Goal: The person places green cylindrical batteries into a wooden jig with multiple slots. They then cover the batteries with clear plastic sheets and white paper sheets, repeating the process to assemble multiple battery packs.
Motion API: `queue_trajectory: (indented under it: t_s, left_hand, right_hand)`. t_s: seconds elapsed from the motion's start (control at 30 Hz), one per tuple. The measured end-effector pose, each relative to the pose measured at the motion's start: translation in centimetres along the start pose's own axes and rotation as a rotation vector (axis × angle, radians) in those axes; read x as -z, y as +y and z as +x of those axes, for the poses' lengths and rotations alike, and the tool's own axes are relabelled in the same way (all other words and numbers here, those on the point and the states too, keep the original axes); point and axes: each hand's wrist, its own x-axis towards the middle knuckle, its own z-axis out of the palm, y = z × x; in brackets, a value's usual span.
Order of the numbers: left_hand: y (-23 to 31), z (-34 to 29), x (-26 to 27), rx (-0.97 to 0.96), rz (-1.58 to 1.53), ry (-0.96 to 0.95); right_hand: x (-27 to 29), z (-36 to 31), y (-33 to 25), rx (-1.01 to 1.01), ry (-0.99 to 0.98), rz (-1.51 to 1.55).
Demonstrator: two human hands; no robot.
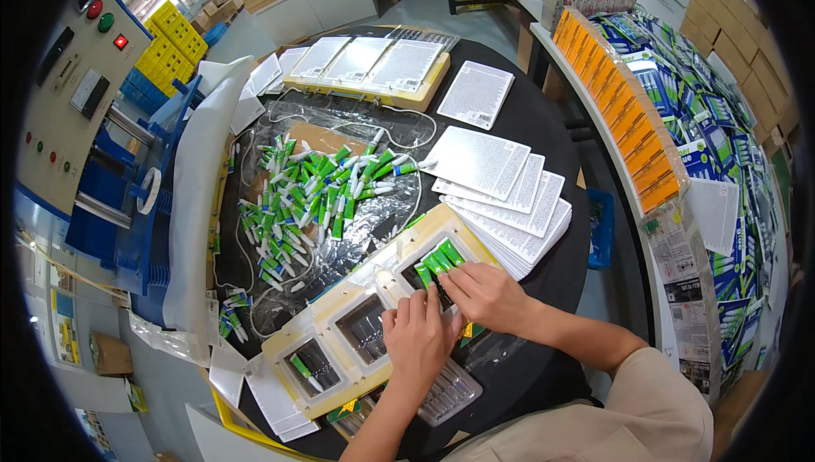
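Note:
A yellow-and-white frame (318,326) with three windows lies slanted before me. In its right window several green-and-white tubes (441,256) lie side by side. My right hand (488,295) is closed, its fingertips pinching the lower end of these tubes. Beside it my left hand (418,336) is bent over the bar between windows, its fingertips at the leftmost tube's lower end; what lies under them is hidden. Clear plastic shows in the middle window (365,328). A single tube (306,372) lies in the left window.
Beyond the frame spreads a heap of tubes (314,186) on the black table (543,135). White printed cards (509,199) are fanned at right. A second frame (424,92) holds cards at the back. Left stands a machine with buttons (68,80); right, a bin of packs (696,122).

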Motion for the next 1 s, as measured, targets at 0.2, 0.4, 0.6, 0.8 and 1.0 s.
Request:
queue_trajectory:
  t_s: [0.2,0.4,0.6,0.8,1.0]
  left_hand:
    - [-0.7,-0.4,0.7,-0.090,-0.050,-0.069]
    - [-1.8,-0.6,0.8,-0.101,-0.086,-0.120]
    - [-1.8,0.2,0.7,-0.197,-0.102,-0.232]
    - [-2.7,0.7,0.0,-0.217,-0.060,-0.308]
    - [-2.9,-0.5,0.5,-0.197,-0.085,-0.289]
  right_hand:
    - [-0.1,0.2,-0.3,-0.008,-0.060,0.056]
    - [1.6,4.6,4.0,-0.148,0.004,0.186]
    - [-5.3,13.4,13.1,-0.191,-0.368,-0.158]
    - [-9.9,12.6,15.4,-0.168,-0.337,-0.218]
    - [-2.1,9.0,11.7,-0.178,0.059,0.056]
